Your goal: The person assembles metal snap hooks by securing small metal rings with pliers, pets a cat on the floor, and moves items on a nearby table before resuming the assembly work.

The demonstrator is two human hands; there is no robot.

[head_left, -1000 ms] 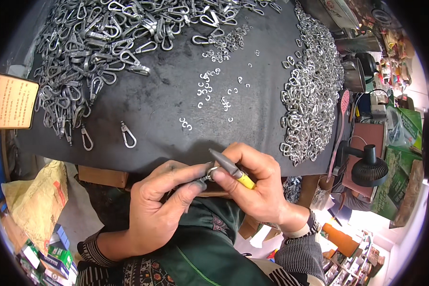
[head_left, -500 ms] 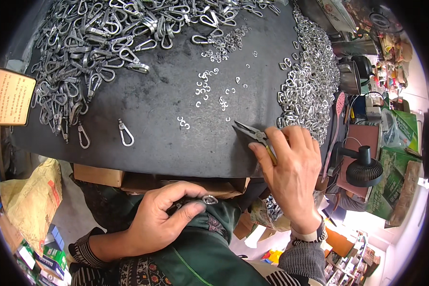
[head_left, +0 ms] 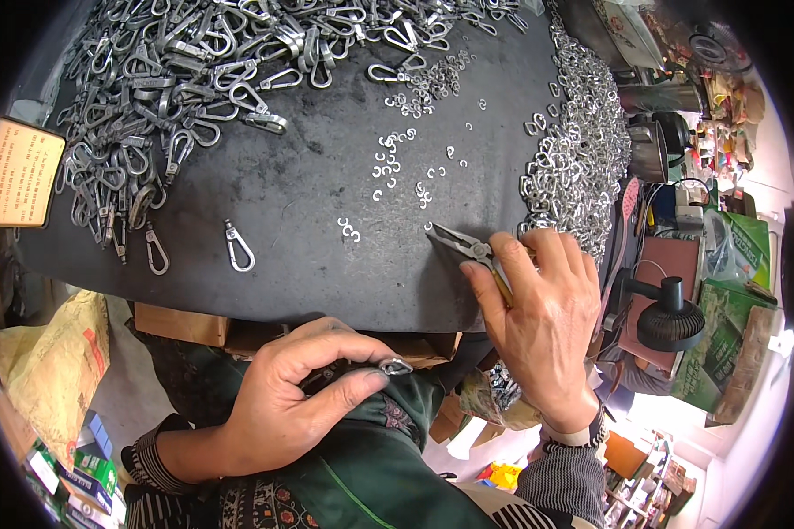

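My right hand (head_left: 547, 309) grips a pair of pliers (head_left: 469, 247) by its yellowish handle, just over the table. The jaws are parted, and their tips are beside a small C-shaped ring (head_left: 429, 227). Close to my lap, my left hand (head_left: 287, 397) pinches a metal piece with a silver loop (head_left: 395, 366) at its end between thumb and forefinger. The rest of that piece is hidden in the hand. Two snap hooks lie apart near the table's front left, one of them (head_left: 239, 247) nearer the middle. More loose C-rings (head_left: 386, 159) are scattered mid-table.
A big heap of snap hooks (head_left: 212, 70) covers the far left of the dark table (head_left: 309, 282). Silver chain-link-like rings (head_left: 578, 159) are piled along the right. Beyond the right edge are a small black fan (head_left: 670, 322) and a pink strip (head_left: 629, 198). A phone-like screen (head_left: 18, 172) stands at left.
The view has shifted slightly. The pliers' tips have come closer to the single C-ring. My left hand keeps its pinch on the metal piece, turned a little.
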